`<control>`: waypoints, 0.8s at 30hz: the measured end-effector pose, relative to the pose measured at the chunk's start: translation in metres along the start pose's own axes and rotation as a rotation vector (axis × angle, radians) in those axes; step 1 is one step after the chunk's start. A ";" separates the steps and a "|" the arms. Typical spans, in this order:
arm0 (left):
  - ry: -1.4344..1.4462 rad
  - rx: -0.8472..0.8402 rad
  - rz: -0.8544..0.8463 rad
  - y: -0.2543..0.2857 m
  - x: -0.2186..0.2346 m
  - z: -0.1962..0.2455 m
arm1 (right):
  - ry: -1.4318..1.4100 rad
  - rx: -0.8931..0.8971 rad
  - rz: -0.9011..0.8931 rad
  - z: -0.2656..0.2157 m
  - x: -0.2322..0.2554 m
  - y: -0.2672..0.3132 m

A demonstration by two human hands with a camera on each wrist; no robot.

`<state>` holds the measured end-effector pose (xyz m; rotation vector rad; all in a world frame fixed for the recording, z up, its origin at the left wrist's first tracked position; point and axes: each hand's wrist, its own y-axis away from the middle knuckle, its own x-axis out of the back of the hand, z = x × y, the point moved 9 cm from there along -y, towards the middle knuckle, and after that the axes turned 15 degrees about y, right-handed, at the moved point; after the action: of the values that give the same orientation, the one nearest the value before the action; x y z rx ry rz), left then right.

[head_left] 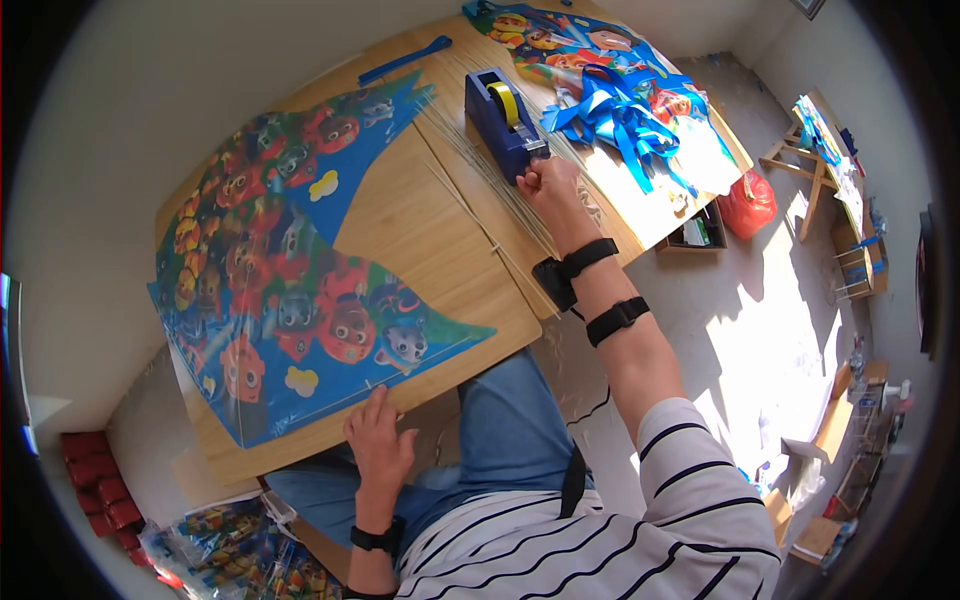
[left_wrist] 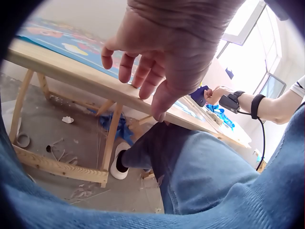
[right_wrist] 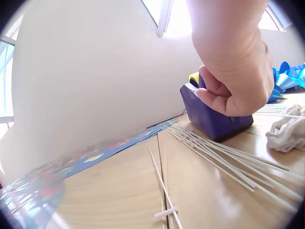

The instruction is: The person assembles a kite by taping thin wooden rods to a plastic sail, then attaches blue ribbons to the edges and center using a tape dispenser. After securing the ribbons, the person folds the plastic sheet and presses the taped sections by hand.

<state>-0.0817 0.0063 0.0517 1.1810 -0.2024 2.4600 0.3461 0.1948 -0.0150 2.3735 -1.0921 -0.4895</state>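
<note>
My right hand (head_left: pixel 552 190) is at the cutter end of a dark blue tape dispenser (head_left: pixel 490 125) holding a yellow-cored roll (head_left: pixel 503 104). Its fingers are curled and pinch at the tape's end; the strip is hidden behind them. At the table's near edge, my left hand (head_left: pixel 380 440) has its fingers loosely extended, fingertips close by the lower border of a blue kite sheet (head_left: pixel 290 340) printed with cartoon dogs. A thin rod runs along that border, with a small white piece (head_left: pixel 368 384) near the fingertips.
Thin pale sticks (right_wrist: pixel 228 157) lie beside the dispenser, and one crossed pair (head_left: pixel 495 245) lies nearer. Blue ribbons (head_left: pixel 625 120) are heaped on another printed sheet at the far right. A crumpled white cloth (right_wrist: pixel 288 129) sits by the dispenser. A red bag (head_left: pixel 748 205) is beyond the table.
</note>
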 end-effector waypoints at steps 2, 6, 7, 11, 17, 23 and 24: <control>-0.036 -0.024 0.010 0.001 0.002 0.003 | 0.030 -0.003 0.061 -0.004 0.000 0.003; -0.091 -0.087 0.027 -0.001 -0.002 0.004 | 0.251 0.038 0.153 -0.001 0.016 0.013; -0.098 -0.072 0.018 0.003 -0.003 0.002 | 0.309 0.128 0.068 -0.001 0.011 0.019; -0.063 -0.020 -0.001 0.002 -0.004 0.000 | 0.581 0.488 -0.496 -0.007 -0.058 0.088; -0.010 0.022 0.019 0.002 0.005 0.004 | 1.153 0.737 -1.176 0.064 -0.174 0.236; 0.049 0.078 0.040 0.026 0.025 -0.010 | 1.550 1.217 -1.523 0.165 -0.220 0.318; 0.046 0.088 0.047 0.029 0.029 -0.014 | 1.610 1.278 -1.536 0.178 -0.224 0.323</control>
<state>-0.1203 -0.0076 0.0668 1.1667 -0.1112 2.5576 -0.0770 0.1371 0.0450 2.5381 1.6133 1.9087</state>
